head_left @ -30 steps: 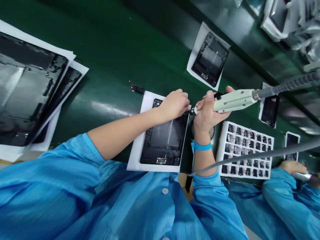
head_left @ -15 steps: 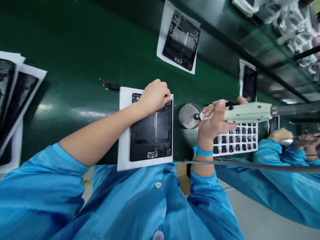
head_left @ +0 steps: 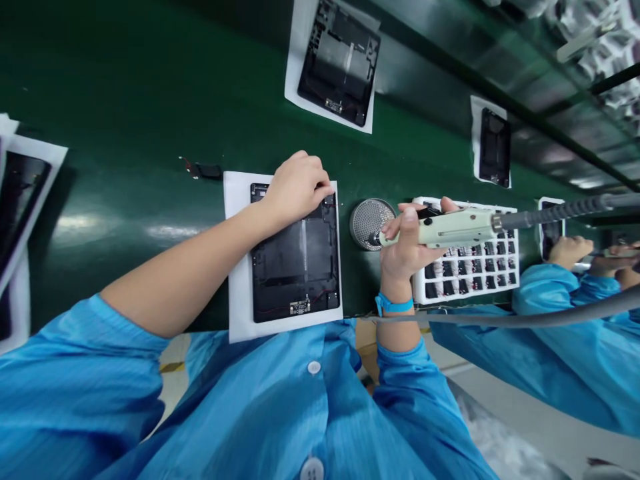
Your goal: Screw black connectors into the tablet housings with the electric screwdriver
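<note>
In front of me a black tablet housing (head_left: 295,267) lies on a white sheet (head_left: 240,287). My left hand (head_left: 300,187) is over its upper part, fingers curled closed near the top right corner; whatever they pinch is hidden. My right hand (head_left: 410,247) is wrapped round a pale green electric screwdriver (head_left: 460,227), held nearly level with its bit pointing left. The bit end reaches over a round perforated metal dish (head_left: 361,223) beside the housing. I cannot tell whether it touches the dish.
Left of the sheet lies a small black part with wires (head_left: 207,171). More housings are stacked far left (head_left: 23,193); another (head_left: 340,67) lies farther back. A white tray (head_left: 467,293) of small black parts stands right, near a co-worker's hand (head_left: 570,250). The screwdriver's cable (head_left: 560,212) runs right.
The whole view has shifted slightly. My right hand and the screwdriver have moved a little left, with the bit farther over the dish. My left hand stays on the housing's upper part.
</note>
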Available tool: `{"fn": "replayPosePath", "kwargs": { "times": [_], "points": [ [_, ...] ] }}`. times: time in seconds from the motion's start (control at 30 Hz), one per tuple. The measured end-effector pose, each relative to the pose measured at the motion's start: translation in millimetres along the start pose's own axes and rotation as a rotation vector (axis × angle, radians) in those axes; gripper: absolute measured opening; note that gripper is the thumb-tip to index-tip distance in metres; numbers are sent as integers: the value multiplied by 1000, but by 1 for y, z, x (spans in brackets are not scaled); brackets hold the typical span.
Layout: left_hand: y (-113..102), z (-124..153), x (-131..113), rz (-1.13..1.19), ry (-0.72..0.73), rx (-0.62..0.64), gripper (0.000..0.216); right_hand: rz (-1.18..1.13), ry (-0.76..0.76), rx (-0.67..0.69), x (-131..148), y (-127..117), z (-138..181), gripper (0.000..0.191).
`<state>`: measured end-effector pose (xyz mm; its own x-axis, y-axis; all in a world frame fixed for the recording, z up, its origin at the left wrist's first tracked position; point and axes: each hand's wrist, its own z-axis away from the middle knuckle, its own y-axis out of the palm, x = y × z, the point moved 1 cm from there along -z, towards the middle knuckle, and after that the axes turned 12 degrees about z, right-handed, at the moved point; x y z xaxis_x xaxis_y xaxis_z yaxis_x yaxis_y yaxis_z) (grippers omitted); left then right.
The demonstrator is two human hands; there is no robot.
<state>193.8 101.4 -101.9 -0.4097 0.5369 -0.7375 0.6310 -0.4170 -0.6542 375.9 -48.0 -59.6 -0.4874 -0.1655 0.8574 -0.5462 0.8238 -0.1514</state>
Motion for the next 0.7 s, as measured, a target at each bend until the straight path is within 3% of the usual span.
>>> {"fn": "replayPosePath", "kwargs": {
  "times": [0.57, 0.7],
  "points": [
    [0, 0, -1, 33, -14, 0, 30, -29, -9, 4, -3, 3, 1, 52],
    [2, -2, 3, 55, 12, -11, 31, -24, -25, 0, 8, 2, -5, 48]
  ]
}}
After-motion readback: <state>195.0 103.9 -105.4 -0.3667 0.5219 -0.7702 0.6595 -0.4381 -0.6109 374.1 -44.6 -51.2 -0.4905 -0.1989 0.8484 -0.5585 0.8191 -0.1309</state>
